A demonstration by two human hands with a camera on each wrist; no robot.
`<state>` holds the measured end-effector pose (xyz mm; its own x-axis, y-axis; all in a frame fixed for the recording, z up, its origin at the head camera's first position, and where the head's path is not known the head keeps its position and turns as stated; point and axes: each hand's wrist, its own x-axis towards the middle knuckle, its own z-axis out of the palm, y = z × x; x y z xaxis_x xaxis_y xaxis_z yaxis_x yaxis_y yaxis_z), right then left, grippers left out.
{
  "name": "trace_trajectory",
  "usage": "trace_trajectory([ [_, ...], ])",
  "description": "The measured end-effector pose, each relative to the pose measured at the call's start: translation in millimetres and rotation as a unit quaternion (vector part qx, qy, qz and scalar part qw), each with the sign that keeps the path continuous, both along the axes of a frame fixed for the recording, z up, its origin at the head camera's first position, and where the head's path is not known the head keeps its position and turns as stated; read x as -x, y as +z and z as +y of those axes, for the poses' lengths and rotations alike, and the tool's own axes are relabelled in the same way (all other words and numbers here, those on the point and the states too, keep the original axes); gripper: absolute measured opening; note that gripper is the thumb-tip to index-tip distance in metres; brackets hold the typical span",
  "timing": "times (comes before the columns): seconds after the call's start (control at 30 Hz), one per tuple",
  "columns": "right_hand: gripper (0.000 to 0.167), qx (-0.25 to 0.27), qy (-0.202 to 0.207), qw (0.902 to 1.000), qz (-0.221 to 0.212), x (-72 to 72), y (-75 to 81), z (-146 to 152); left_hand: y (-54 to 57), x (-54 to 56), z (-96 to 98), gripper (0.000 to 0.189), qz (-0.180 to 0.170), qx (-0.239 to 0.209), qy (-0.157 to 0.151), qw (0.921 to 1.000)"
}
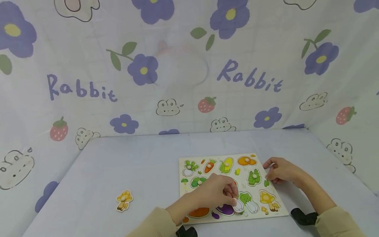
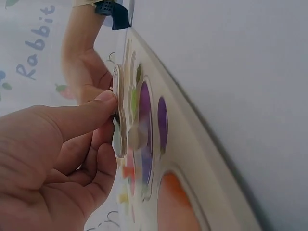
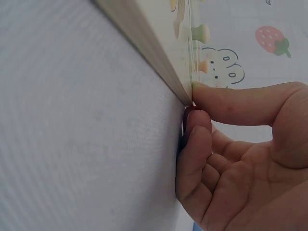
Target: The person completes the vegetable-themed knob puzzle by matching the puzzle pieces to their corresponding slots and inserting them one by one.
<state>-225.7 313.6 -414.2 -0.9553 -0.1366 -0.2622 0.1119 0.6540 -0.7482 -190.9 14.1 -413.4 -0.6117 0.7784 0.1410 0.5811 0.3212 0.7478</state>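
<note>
My left hand (image 1: 217, 191) pinches a bok choy puzzle piece (image 1: 238, 206), white below, by its knob. The piece is over the lower part of a wooden vegetable puzzle board (image 1: 254, 212), close to the eggplant (image 1: 225, 209) and left of the printed bok choy spot (image 1: 248, 201). In the left wrist view, the piece (image 2: 120, 113) stands a little off the board's face. On the board's right side, my right hand (image 1: 282, 170) grips the edge. Its thumb (image 3: 236, 103) rests on the top face in the right wrist view, with curled fingers against the edge.
A yellow mushroom piece (image 1: 123, 200) lies on the white table (image 1: 88, 184), left of the board. The mushroom spot (image 1: 267, 199) on the board shows no knob. Carrot (image 1: 210, 166), corn (image 1: 226, 165) and other knobbed pieces sit in it. A patterned curtain (image 1: 183, 72) hangs behind.
</note>
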Motion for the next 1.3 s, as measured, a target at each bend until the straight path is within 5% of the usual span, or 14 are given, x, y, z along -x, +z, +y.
trace_trajectory([
  [0.33,0.041,0.001,-0.006,1.0,-0.005,0.3,-0.3,0.0,-11.1,2.2,28.8,0.017,-0.025,0.0,0.007,0.9997],
  [0.67,0.04,-0.004,-0.002,1.0,0.0,0.5,-1.5,-0.1,-17.1,2.1,43.2,0.016,-0.052,-0.038,0.066,0.9958],
  [1.0,0.04,-0.001,0.0,1.0,0.0,0.1,-3.0,3.0,-14.2,-9.5,51.5,0.021,-0.031,0.017,0.135,0.9902],
  [1.2,0.04,0.004,-0.002,1.0,-0.006,-2.0,-0.7,0.9,-5.3,-11.6,24.9,0.01,0.0,0.007,0.081,0.9967],
  [1.3,0.04,0.005,0.001,1.0,-0.001,-1.0,1.2,0.5,1.3,-8.7,-10.6,0.009,0.004,-0.009,0.099,0.9951],
])
